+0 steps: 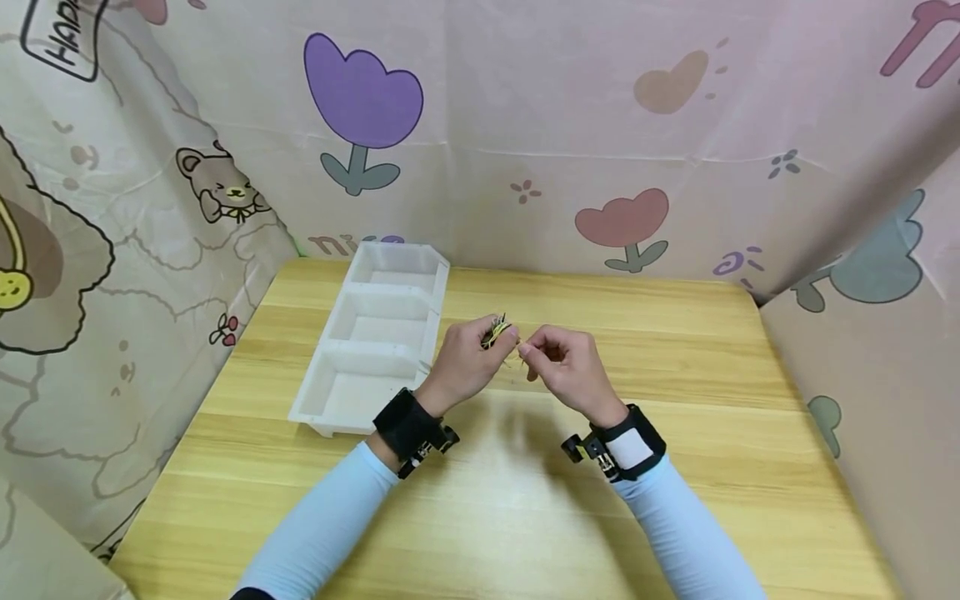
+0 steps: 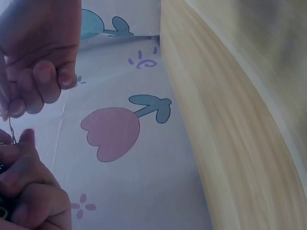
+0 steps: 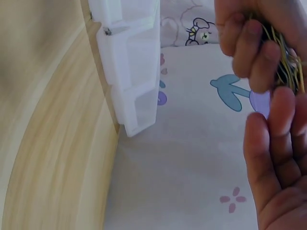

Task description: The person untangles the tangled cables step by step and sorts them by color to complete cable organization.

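My left hand (image 1: 467, 363) grips a small bundle of thin wires (image 1: 496, 332), mostly yellow with some dark strands, above the table. In the right wrist view the bundle (image 3: 284, 62) shows as loose loops between the curled left fingers. My right hand (image 1: 572, 368) is close beside it, thumb and forefinger pinching the end of a strand. In the left wrist view a thin twisted strand (image 2: 12, 128) spans the short gap between the two hands. The rest of the bundle is hidden inside the left hand.
A white plastic tray (image 1: 378, 346) with three compartments stands on the left of the wooden table (image 1: 675, 500), beside my left forearm. Printed cloth (image 1: 487, 100) hangs behind the table and along both sides.
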Motion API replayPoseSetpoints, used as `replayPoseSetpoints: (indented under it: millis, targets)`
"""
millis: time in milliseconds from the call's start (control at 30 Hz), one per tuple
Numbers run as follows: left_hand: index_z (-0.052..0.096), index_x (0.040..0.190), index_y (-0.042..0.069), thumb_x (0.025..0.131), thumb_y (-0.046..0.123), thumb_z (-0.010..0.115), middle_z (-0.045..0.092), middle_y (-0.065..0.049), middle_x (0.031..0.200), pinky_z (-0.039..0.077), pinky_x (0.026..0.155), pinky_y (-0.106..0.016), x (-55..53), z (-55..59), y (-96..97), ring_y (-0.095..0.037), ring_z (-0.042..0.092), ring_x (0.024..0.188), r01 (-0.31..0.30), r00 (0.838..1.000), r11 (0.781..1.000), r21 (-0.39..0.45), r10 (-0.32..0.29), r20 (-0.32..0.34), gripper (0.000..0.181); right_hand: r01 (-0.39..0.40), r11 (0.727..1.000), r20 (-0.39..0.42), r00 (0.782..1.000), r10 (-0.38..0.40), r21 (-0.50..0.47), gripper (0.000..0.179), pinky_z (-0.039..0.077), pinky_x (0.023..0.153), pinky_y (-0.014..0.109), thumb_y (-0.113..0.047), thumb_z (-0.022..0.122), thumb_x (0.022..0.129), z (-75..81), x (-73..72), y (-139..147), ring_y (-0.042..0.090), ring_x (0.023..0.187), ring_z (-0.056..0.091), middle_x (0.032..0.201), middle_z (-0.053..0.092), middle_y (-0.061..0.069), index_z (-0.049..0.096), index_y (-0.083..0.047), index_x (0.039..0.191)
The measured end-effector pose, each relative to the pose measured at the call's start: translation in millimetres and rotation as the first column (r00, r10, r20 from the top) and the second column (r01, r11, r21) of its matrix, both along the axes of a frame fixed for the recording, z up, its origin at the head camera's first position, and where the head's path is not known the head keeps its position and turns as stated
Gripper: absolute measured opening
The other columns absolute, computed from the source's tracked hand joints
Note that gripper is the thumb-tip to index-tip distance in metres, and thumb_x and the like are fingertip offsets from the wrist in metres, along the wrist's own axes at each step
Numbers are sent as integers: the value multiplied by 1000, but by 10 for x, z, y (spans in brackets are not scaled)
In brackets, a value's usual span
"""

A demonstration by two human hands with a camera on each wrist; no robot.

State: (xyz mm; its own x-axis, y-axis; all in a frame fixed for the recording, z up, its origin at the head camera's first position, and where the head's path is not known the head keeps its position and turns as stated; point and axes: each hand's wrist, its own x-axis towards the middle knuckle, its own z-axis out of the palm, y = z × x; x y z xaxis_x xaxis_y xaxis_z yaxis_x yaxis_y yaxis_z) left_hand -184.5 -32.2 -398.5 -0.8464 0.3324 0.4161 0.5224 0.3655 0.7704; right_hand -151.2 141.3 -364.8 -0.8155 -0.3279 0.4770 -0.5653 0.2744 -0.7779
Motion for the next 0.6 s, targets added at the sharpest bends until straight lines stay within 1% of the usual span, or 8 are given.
replayPoseSetpoints:
  millis: [100,200,300,400,467,500,533,600]
  targets:
    - [47,66,17,95,42,46,36,2,55,26,44,-25,-6,2,-50,-12,33,44,-5,1000,1000,-24,5,0,39,-12,1000,7,1000,12,16,13,40,40,25,3,58,87,-4,-9,52,13,50,56,60,60,13,61,-4,77]
    - [43,62,16,95,43,47,33,2,53,24,44,-26,-7,-2,-105,-13,30,43,-5,1000,999,-42,5,-15,43,6,999,8,1000,-6,35,12,37,38,25,-1,57,89,-109,-75,165,13,51,55,60,60,10,62,-6,79]
    - [40,60,15,95,43,48,30,1,52,23,44,-27,-2,-23,-152,-13,28,43,10,999,999,-53,-12,-30,45,57,996,-16,998,-57,64,12,40,40,26,-7,58,90,-233,-140,301,10,51,55,60,60,3,63,-11,80]
    - [38,61,15,95,42,48,29,1,52,22,44,-27,2,-60,-173,-13,26,42,32,999,997,-66,-34,-31,45,130,984,-86,989,-120,124,11,47,46,28,-12,59,90,-295,-164,382,7,54,56,62,61,-1,64,-13,81]
    - [38,61,15,95,43,47,28,2,53,22,43,-26,7,-81,-175,-13,26,42,37,999,997,-72,-39,-23,45,185,967,-152,975,-160,175,9,51,53,31,-18,59,91,-293,-154,380,7,64,58,73,64,-1,65,-12,89]
    - [37,61,15,95,43,47,28,2,52,21,43,-26,8,-89,-175,-12,25,42,36,999,997,-74,-38,-21,45,209,956,-185,968,-171,207,15,52,59,33,-23,59,91,-286,-145,364,8,72,59,82,65,0,65,-11,97]
    - [37,62,15,95,43,47,28,2,52,21,43,-25,8,-95,-175,-12,25,41,32,999,997,-77,-34,-20,45,222,945,-215,961,-171,241,25,53,66,36,-28,60,90,-277,-136,343,9,82,59,92,66,1,64,-9,106]
    - [37,62,14,95,43,47,28,2,52,21,42,-25,6,-93,-170,-12,24,41,30,999,997,-72,-32,-22,45,221,927,-261,955,-142,304,49,50,81,41,-37,62,87,-254,-117,291,14,101,54,113,61,6,54,-9,125]
